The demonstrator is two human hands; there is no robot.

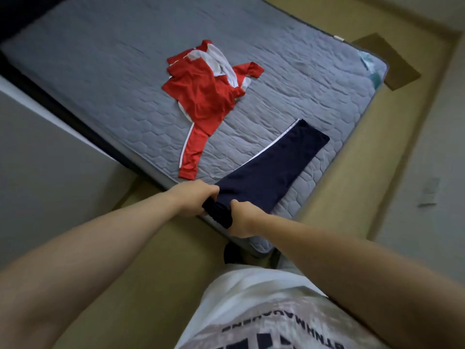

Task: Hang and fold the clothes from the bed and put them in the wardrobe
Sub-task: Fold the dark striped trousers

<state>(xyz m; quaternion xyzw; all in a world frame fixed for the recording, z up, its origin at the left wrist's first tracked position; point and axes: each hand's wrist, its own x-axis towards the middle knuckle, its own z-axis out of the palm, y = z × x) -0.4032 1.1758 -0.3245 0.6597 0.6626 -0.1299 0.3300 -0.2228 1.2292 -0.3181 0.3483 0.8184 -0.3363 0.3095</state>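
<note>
The person wears a loose white T-shirt, softly creased across the front. Bold dark block lettering is printed on it, upside down from this angle and cut off by the lower edge. The left forearm and right forearm are bare. Beyond the hem sits a dark shape, possibly footwear, too blurred to tell.

Single head view
Wide camera above the bed corner, facing forward and down; left hand and right hand are close below it.
</note>
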